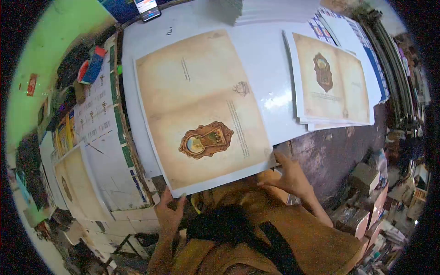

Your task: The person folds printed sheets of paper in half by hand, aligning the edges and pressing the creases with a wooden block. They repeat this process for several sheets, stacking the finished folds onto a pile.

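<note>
A large printed sheet (201,110) with a parchment-coloured design and an ornate oval emblem (205,140) lies on the white table (270,78). My left hand (168,211) holds the sheet's near left corner from below. My right hand (286,176) grips the near right corner, thumb on the edge. Both hands sit at the table's near edge, just above my brown clothing.
A stack of similar printed sheets (332,80) lies to the right. A phone (147,9) rests at the far edge. More sheets and papers (98,137) cover the surface to the left. Boxes and clutter (366,197) fill the floor on the right.
</note>
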Available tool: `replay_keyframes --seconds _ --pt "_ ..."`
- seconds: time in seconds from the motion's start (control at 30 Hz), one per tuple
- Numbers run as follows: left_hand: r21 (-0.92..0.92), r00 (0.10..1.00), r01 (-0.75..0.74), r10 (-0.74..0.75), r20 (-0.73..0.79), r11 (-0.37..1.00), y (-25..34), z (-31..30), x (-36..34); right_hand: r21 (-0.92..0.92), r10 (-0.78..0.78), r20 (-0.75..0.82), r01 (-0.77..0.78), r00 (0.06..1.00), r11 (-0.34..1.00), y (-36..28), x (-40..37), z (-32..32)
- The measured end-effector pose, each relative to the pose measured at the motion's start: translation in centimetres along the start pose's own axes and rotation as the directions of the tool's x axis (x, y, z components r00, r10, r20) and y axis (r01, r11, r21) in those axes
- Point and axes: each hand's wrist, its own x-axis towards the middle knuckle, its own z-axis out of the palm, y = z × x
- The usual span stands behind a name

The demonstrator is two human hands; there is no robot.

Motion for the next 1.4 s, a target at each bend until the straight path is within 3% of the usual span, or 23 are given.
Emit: replay_keyframes --seconds 0.07,0.17,0.27,0.37,0.57,0.67,0.73,0.87,0.9,1.0,1.1,1.2,1.27,1.33,1.4 --pt "0.071 0.997 0.0 -0.006 0.076 0.998 1.6 -1.2 0.0 -0.051 0.074 -0.022 -0.075 0.997 0.996 -0.1 0.2 0.8" --pt "0.177 0.993 -0.101 0.087 0.084 0.979 2.2 -1.8 0.1 -0.113 0.045 -0.033 -0.049 0.998 0.992 1.1 0.5 0.9" --pt "0.117 0.995 0.041 -0.051 0.083 0.992 0.0 -1.5 0.0 -0.162 0.01 -0.009 -0.012 1.0 0.987 1.9 0.8 0.4" --pt "0.184 0.988 -0.105 0.081 0.131 0.977 0.3 -2.3 0.2 -0.155 -0.026 -0.014 0.023 1.0 0.988 2.1 0.8 0.2" --pt "0.229 0.977 0.056 -0.101 0.188 0.972 1.2 -3.4 1.0 -0.053 -0.025 -0.029 0.024 0.999 0.998 1.1 0.8 -0.3" --pt "0.481 0.96 -0.265 0.275 0.051 0.836 2.8 -3.8 1.6 -0.008 0.006 -0.022 -0.006 1.0 1.0 0.9 0.7 -0.4" --pt "0.531 0.924 -0.371 0.361 0.127 0.762 3.9 -3.2 2.4 0.0 0.023 -0.018 -0.023 1.0 1.0 0.7 0.7 -0.4" --pt "0.523 0.832 -0.543 0.338 0.44 0.657 3.9 -1.4 3.6 -0.022 0.019 0.007 -0.019 1.0 1.0 1.1 1.2 -0.2" --pt "0.537 0.808 -0.589 0.431 0.402 0.604 3.2 -1.2 3.8 -0.032 0.019 0.011 -0.019 1.0 0.999 1.3 1.3 -0.1" --pt "0.39 0.8 -0.58 0.408 0.44 0.715 2.6 -2.3 4.1 0.034 0.005 -0.024 -0.004 1.0 0.999 0.8 0.9 -0.2" --pt "0.329 0.717 -0.68 0.499 0.487 0.655 3.4 -3.8 4.7 0.078 -0.025 -0.032 0.027 0.999 0.997 2.1 1.0 0.2" --pt "0.045 0.687 -0.704 0.664 0.295 0.708 5.3 -6.7 6.0 0.162 -0.022 0.033 0.017 0.999 0.987 1.5 0.9 -0.8" --pt "0.13 0.801 -0.589 0.554 0.226 0.798 9.2 -9.2 6.7 0.201 -0.031 0.0 0.031 1.0 0.979 1.8 0.7 -0.9" --pt "0.375 0.863 -0.475 0.506 0.021 0.796 11.8 -11.2 8.3 0.2 -0.029 -0.001 0.029 1.0 0.979 2.0 0.7 -0.9" --pt "0.519 0.6 -0.599 0.771 -0.212 0.609 11.9 -12.1 12.7 0.162 -0.008 0.024 0.004 1.0 0.987 2.0 1.1 -0.7"
